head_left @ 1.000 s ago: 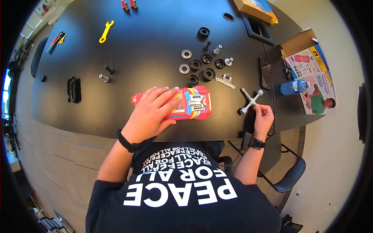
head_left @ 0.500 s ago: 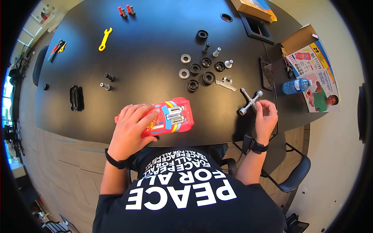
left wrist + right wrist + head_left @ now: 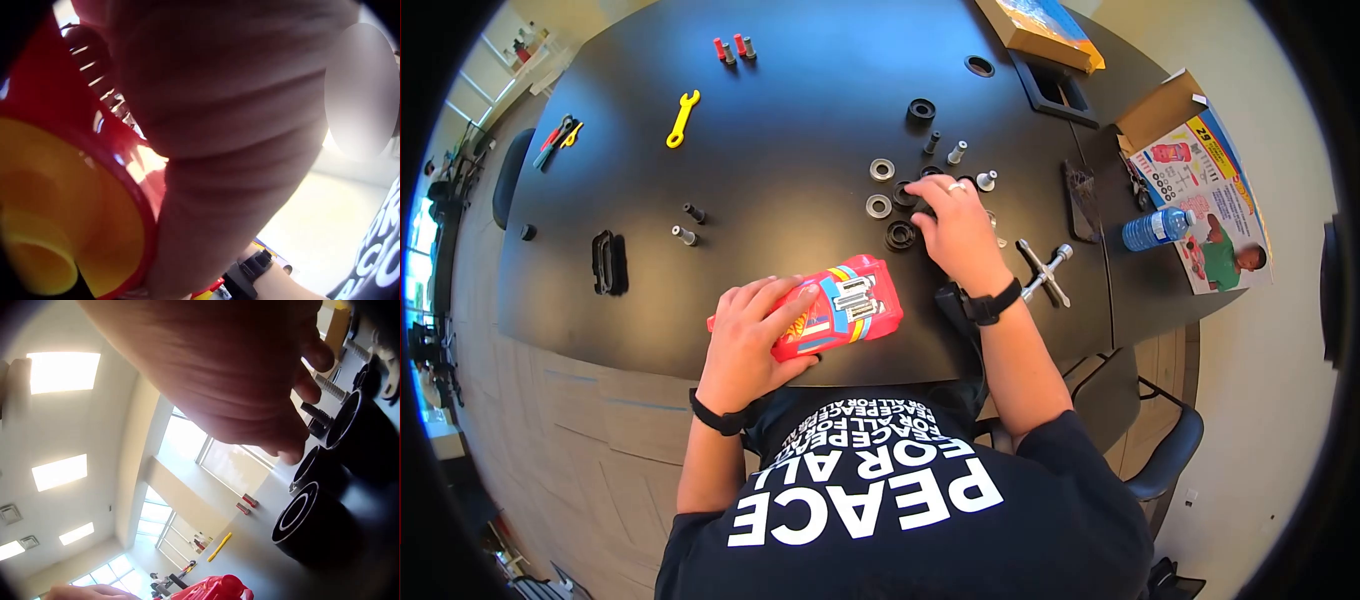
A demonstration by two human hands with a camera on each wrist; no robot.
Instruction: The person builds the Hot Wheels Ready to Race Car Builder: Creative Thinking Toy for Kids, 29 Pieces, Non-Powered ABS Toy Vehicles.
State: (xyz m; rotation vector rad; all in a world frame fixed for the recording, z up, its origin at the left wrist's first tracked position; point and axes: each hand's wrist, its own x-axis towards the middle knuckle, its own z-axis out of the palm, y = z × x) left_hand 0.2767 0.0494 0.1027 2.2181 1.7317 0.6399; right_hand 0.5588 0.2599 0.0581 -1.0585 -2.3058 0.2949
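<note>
A red toy car body (image 3: 850, 305) with blue and yellow stripes is tilted near the table's front edge. My left hand (image 3: 752, 330) grips its left end, fingers over the top and thumb along the near side. In the left wrist view the car's red shell (image 3: 119, 165) has a yellow round inside, and the palm hides much of it. My right hand (image 3: 960, 225) hovers over a group of black toy wheels (image 3: 899, 236), covering some of them. From the right wrist, its loosely bent fingers hang just above the wheels (image 3: 315, 525), holding nothing.
A silver four-way lug wrench (image 3: 1048, 272) lies right of my right forearm. Silver rims (image 3: 879, 206) and bolts (image 3: 957, 152) surround the wheels. Left are a yellow wrench (image 3: 683, 118) and a black frame-like part (image 3: 608, 263). A water bottle (image 3: 1158, 229) and printed box (image 3: 1200, 170) stand right.
My right hand has left the lug wrench and moved left and forward over the wheels. My left hand has drawn the car leftward and nearer, tilting it.
</note>
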